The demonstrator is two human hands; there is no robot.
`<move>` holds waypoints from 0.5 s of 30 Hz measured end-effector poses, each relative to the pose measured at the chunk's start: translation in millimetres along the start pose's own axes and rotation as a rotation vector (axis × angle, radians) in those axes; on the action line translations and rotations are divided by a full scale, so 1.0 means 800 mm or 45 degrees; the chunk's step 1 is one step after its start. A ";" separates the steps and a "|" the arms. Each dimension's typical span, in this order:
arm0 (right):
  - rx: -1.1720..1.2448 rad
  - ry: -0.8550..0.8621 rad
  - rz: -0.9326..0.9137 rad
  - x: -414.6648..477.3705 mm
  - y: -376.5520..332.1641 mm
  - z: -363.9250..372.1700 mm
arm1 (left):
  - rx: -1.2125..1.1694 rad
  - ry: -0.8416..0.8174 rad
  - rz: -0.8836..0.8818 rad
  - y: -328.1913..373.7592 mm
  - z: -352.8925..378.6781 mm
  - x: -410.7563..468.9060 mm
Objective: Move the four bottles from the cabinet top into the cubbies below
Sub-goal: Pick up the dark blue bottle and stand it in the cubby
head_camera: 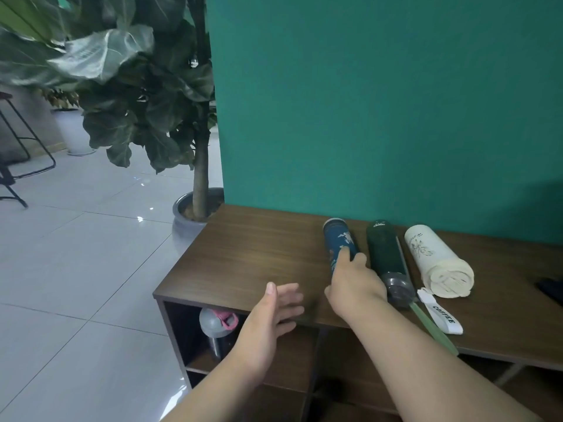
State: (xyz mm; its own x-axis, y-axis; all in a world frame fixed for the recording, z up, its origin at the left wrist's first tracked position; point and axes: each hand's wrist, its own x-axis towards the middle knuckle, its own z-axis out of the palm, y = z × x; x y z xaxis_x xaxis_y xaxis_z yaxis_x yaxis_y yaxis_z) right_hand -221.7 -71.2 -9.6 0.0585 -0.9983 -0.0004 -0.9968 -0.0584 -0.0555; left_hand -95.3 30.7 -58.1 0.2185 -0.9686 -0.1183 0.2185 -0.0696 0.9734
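Three bottles lie on their sides on the brown cabinet top (249,254): a blue patterned bottle (338,239), a dark green bottle (384,251) with a grey cap, and a cream bottle (435,260) with a white "COFFEE" strap (441,315). My right hand (353,281) is wrapped around the near end of the blue bottle. A grey bottle with a pink lid part (217,325) stands upright in the top left cubby. My left hand (271,315) hovers open at the cabinet's front edge, above that cubby, holding nothing.
A teal wall (380,102) rises right behind the cabinet. A potted large-leaf plant (195,208) stands at the cabinet's left end on the tiled floor. A black object (551,289) lies at the far right of the top. A stool (18,159) stands far left.
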 end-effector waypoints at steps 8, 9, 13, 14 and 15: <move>0.296 0.196 -0.252 -0.072 0.001 -0.050 | 0.023 0.083 0.263 0.001 -0.019 -0.028; 0.378 0.214 -0.281 -0.088 -0.001 -0.062 | 0.047 0.144 0.346 0.001 -0.020 -0.034; 0.679 0.278 -0.362 -0.148 0.000 -0.094 | 0.184 0.305 0.551 -0.003 -0.030 -0.056; 0.735 0.287 -0.378 -0.161 0.001 -0.098 | 0.150 0.299 0.541 -0.006 -0.033 -0.060; 0.772 0.293 -0.396 -0.173 0.002 -0.100 | 0.095 0.281 0.516 -0.013 -0.037 -0.064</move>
State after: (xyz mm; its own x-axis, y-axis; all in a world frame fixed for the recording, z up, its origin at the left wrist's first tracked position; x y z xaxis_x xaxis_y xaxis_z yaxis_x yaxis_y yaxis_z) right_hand -235.5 66.5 70.4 0.2552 -0.9150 0.3124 -0.7257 -0.3948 -0.5635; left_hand -80.5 88.4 -67.9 0.4710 -0.8479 0.2433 0.0067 0.2792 0.9602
